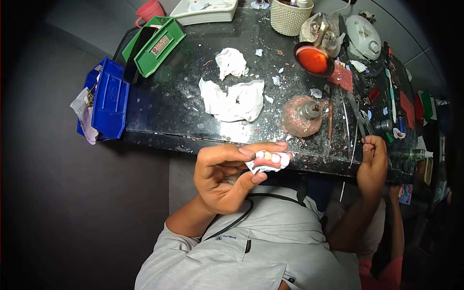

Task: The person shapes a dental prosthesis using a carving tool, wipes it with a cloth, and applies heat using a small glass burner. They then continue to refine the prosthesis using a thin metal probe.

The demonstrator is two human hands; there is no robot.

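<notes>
My left hand (224, 176) holds up a small dental model (269, 161) with white teeth, pink gum material and a white base, pinched between thumb and fingers in front of the table edge. At the right, my right hand (372, 162) has its fingers closed round the lower end of a long metal tool (358, 116), which points away over the table. Between the hands, further back, stands a round burner (303, 116) with a metal neck, crusted in pink. Thin metal tools and a brown-handled one (330, 113) lie beside it.
Crumpled white cloth (234, 101) lies mid-table. A pan of red wax (313, 59) is behind the burner. Green (157, 48) and blue (110, 104) bins are at left, a white tray (205, 14) and woven basket (290, 19) at the back. Another person's arm (396, 222) shows at right.
</notes>
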